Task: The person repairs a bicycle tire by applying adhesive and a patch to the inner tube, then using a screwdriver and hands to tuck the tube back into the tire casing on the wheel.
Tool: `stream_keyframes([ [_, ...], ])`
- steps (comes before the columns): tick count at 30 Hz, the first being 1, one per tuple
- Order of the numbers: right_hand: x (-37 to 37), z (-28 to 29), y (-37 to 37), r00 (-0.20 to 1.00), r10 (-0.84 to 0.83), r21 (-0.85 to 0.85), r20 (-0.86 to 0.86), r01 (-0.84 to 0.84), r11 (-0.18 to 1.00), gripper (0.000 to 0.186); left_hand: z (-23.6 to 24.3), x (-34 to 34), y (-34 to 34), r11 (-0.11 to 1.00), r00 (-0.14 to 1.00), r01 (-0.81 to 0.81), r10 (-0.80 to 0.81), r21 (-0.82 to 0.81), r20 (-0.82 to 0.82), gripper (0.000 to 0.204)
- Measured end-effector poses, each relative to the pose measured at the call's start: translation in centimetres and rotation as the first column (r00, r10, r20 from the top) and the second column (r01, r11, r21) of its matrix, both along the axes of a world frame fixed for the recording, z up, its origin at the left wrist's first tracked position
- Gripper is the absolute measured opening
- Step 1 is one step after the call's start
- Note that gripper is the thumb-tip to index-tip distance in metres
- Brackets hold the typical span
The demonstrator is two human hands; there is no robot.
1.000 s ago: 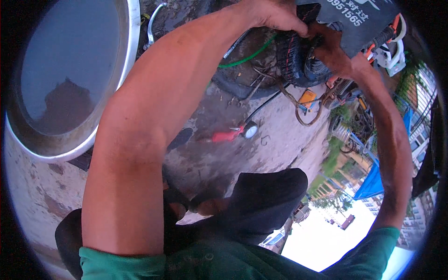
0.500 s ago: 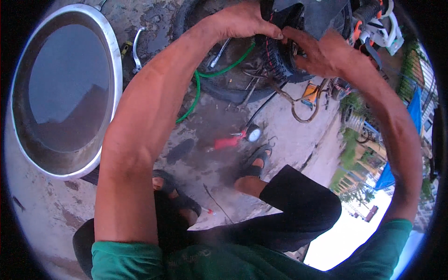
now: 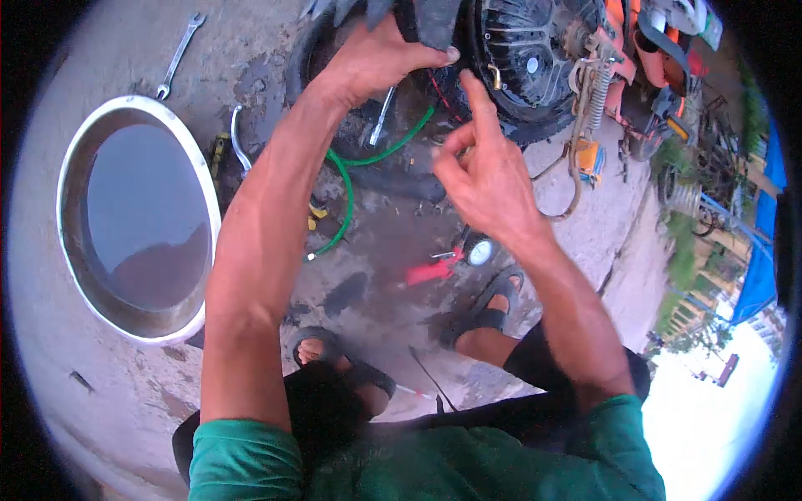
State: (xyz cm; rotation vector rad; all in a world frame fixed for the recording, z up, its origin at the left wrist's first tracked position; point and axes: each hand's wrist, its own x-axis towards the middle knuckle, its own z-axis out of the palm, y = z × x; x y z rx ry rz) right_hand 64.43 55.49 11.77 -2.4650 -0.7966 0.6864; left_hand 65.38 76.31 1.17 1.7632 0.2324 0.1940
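Observation:
My left hand is at the top, thumb stretched across the black tire; its fingers curl around a dark piece at the top edge, which I cannot make out. My right hand is lower, index finger pointing up close to a bent brass valve stem on the black wheel hub, the other fingers loosely curled, apparently holding nothing. A coil spring stands beside the hub on the orange vehicle frame. Behind my left hand lie a socket wrench and a green hose.
A metal basin of water sits at left, with a spanner and curved lever near it. A red inflator gauge lies between my sandaled feet. Outdoor clutter and a blue tarp are at right.
My right hand has pulled back from the wheel, down and left, index finger now extended. My left hand has shifted left, still at the top. The view has moved, revealing more hub.

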Motion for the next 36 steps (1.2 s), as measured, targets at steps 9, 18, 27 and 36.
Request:
stream_keyframes([
  [9, -0.7, -3.4, 1.1, 0.952, -0.124, -0.024, 0.279, 0.136, 0.99, 0.073, 0.4, -0.5, -1.5, 0.864, 0.989, 0.06, 0.014, -0.499, 0.144, 0.058],
  [18, -1.2, -4.8, -2.1, 0.961, -0.143, -0.091, 0.236, 0.168, 0.981, 0.082, 0.6, -0.9, -3.0, 0.972, 0.964, -0.069, 0.123, -0.223, 0.237, 0.069],
  [27, -1.4, -6.6, -0.7, 0.968, -0.242, 0.319, 0.061, 0.211, 0.924, 0.088, 1.1, -1.3, -4.3, 0.944, 0.985, -0.169, 0.153, -0.284, -0.078, 0.048],
  [36, -1.1, -6.2, -0.9, 0.974, -0.22, 0.349, 0.058, 0.187, 0.918, 0.089, 0.6, -1.5, -4.7, 0.934, 0.985, -0.175, 0.165, -0.312, -0.059, 0.05],
])
